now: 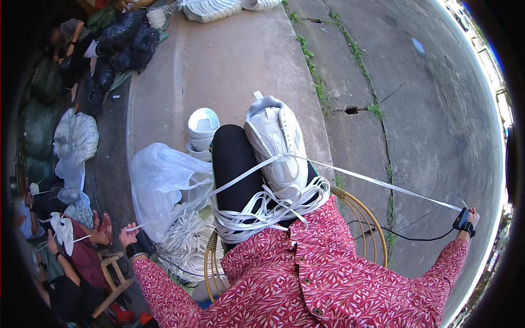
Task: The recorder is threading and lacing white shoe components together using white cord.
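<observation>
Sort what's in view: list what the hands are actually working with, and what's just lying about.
In use:
- white sneaker on the lap
- flat white lace threaded through it, pulled taut
- left hand and right hand gripping its ends
- loose laces piled on the lap

Lying about:
- second sneaker
- clear plastic bag
- black sacks
- wooden stool

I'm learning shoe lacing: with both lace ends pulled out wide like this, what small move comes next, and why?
Probably bring both hands inward: the left hand and right hand hold the flat white lace taut through the white mesh sneaker on the lap, so the ends look even.
</observation>
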